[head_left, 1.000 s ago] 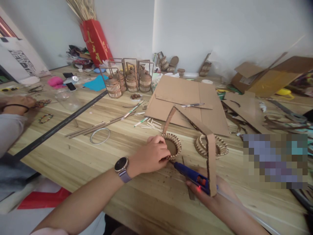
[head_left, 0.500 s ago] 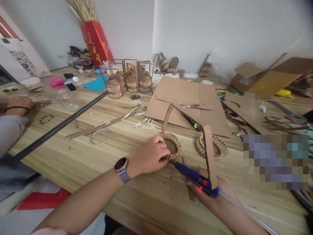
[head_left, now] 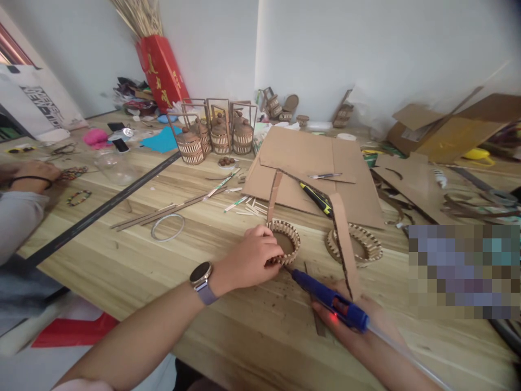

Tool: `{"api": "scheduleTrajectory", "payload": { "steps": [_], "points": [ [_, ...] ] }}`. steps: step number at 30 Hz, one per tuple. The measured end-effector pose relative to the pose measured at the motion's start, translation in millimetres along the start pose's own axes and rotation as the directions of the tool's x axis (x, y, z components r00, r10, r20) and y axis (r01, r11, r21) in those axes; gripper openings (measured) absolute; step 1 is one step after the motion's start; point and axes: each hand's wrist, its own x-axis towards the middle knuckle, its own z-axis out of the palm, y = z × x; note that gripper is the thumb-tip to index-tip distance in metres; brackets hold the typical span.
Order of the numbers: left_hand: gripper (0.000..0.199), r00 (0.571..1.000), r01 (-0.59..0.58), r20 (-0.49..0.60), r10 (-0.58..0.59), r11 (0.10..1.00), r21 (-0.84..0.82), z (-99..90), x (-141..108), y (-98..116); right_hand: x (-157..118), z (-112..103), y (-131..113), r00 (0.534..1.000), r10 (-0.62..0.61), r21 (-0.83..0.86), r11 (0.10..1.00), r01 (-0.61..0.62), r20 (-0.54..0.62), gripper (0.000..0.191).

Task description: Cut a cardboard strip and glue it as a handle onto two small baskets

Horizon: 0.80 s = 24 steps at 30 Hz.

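My left hand (head_left: 257,256), a watch at its wrist, is closed on the near-left rim of a small round basket (head_left: 293,234) with striped walls. From that basket rises a bent cardboard strip (head_left: 344,233), which arches over to the right. Its far end comes down by my right hand (head_left: 340,309), which is wrapped around a blue glue gun (head_left: 325,293) with a lit red light. The gun's nozzle reaches the basket's lower edge by my left fingertips; exact contact is hard to see. A second striped ring-shaped piece (head_left: 368,244) lies to the right, partly behind the strip.
Cardboard sheets (head_left: 293,190) lie behind, with a yellow-black cutter (head_left: 316,199) and a pen (head_left: 325,175). Several finished lidded baskets (head_left: 222,136) stand further back. Small sticks (head_left: 254,206) and a wire ring (head_left: 167,227) are to the left. Another person's hand (head_left: 35,174) rests at the far left.
The cardboard strip has shifted slightly left, and its lower end has slipped from in front of the glue gun to behind it. Both hands stay almost in place.
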Motion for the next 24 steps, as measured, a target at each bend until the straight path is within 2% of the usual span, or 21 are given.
{"api": "scheduleTrajectory", "payload": {
  "steps": [5,15,24],
  "points": [
    [0.009,1.0,0.003,0.0,-0.003,1.0,-0.001,-1.2,0.5,1.8,-0.3,0.2,-3.7,0.999,-0.031,0.001,1.0,0.031,-0.033,0.023],
    [0.008,1.0,0.005,-0.011,-0.006,1.0,-0.021,-1.0,-0.5,2.1,-1.1,0.2,0.2,1.0,0.008,-0.033,0.999,-0.009,-0.023,0.027],
    [0.009,1.0,0.011,-0.008,-0.011,1.0,-0.024,-2.3,0.4,2.8,-0.7,1.5,5.5,0.999,-0.018,-0.064,0.998,0.015,-0.048,0.031]
  ]
}}
